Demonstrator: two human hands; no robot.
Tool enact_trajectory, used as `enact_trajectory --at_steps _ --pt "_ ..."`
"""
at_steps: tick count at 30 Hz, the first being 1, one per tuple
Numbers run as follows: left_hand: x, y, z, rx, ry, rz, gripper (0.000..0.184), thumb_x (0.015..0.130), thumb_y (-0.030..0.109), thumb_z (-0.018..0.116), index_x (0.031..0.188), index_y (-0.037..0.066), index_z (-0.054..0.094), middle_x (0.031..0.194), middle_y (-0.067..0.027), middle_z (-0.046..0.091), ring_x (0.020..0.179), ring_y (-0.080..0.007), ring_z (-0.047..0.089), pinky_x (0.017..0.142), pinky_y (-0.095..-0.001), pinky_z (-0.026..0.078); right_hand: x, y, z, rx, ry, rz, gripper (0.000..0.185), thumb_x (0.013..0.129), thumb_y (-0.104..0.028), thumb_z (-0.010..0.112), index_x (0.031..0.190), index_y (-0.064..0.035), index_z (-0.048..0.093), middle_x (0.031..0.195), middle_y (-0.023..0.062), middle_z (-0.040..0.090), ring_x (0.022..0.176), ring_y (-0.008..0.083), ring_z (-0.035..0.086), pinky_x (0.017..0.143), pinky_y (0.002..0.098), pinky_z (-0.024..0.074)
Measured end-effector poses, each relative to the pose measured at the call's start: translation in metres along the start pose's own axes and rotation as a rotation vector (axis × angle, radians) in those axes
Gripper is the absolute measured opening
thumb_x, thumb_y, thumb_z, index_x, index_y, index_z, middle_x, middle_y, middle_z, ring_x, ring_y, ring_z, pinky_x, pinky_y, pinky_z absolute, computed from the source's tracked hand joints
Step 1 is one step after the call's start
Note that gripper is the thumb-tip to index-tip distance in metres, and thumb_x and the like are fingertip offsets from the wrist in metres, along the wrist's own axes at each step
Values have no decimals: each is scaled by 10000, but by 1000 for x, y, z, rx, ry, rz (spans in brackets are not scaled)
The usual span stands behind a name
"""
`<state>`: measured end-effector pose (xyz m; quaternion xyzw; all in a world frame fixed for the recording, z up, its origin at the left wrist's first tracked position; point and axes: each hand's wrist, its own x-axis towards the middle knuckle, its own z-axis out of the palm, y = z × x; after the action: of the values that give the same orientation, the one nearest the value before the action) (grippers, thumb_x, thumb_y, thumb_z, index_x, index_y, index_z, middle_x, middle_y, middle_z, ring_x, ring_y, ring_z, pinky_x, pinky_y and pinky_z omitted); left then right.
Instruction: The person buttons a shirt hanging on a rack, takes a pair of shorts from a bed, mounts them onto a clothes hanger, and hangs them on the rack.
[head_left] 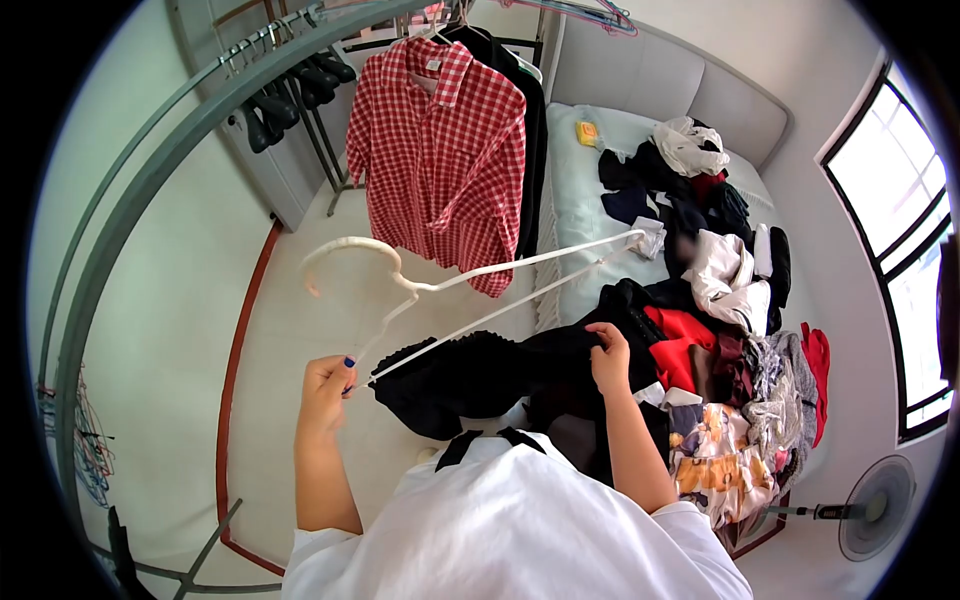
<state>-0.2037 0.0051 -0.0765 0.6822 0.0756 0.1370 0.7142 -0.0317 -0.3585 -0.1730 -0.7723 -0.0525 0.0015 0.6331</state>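
My left hand is closed around one end of a white clothes hanger. The hanger is held up at a slant, its hook pointing left and its far end over the bed. A black garment with a ruffled edge stretches below the hanger, between my two hands. My right hand has its fingers curled on the garment's right part. Whether the garment touches the hanger near my left hand, I cannot tell.
A red checked shirt hangs on a rack ahead. Black hangers hang at the upper left, from a grey metal rail. Mixed clothes are heaped on the bed. A fan stands at the lower right.
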Motion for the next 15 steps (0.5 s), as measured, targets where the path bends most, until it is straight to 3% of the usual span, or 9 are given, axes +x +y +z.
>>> enact_trajectory --at_steps 2,4,7,11,13,14,15 --pt "0 2 -3 14 5 9 457 848 329 531 517 76 343 489 24 309 438 -60 245 407 -229 177 -1 13 2 -43 6 -62 359 687 159 406 959 -38 534 867 70 575 670 83 525 550 172 391" --pt "-1 4 -5 29 10 18 458 850 328 528 517 75 344 488 22 313 436 -61 249 406 -229 177 -4 13 10 128 32 -128 418 703 171 394 1046 -41 501 869 71 576 766 103 548 655 181 420" --pt "-1 5 -6 46 -4 20 459 853 330 524 516 74 345 488 20 317 434 -61 254 407 -230 179 -10 3 12 241 -15 -15 489 713 188 385 1136 -46 458 892 75 572 844 119 550 734 206 423" --pt "-2 1 -7 31 11 23 461 856 332 519 517 75 340 487 17 314 429 -63 253 404 -229 178 -14 -2 13 249 -10 -26 516 714 144 395 1186 -62 438 892 60 567 775 110 537 668 190 416" --pt "-3 1 -5 9 23 27 463 856 334 517 517 75 338 487 17 313 427 -63 252 402 -228 179 -15 -13 11 127 -39 142 428 736 67 435 1141 -63 484 793 40 535 716 90 492 618 166 357" --pt "-4 3 -3 -37 59 3 464 856 320 519 510 69 338 487 23 309 437 -60 242 410 -233 168 -12 -2 12 113 -33 97 361 766 -24 402 1101 -70 527 709 19 492 630 94 465 573 176 365" --pt "-4 5 -2 -83 97 -21 466 856 305 521 503 62 338 486 29 306 447 -58 232 419 -237 157 -11 -5 9 117 -96 202 378 753 -41 380 1092 -82 542 692 14 497 585 93 452 514 188 354"
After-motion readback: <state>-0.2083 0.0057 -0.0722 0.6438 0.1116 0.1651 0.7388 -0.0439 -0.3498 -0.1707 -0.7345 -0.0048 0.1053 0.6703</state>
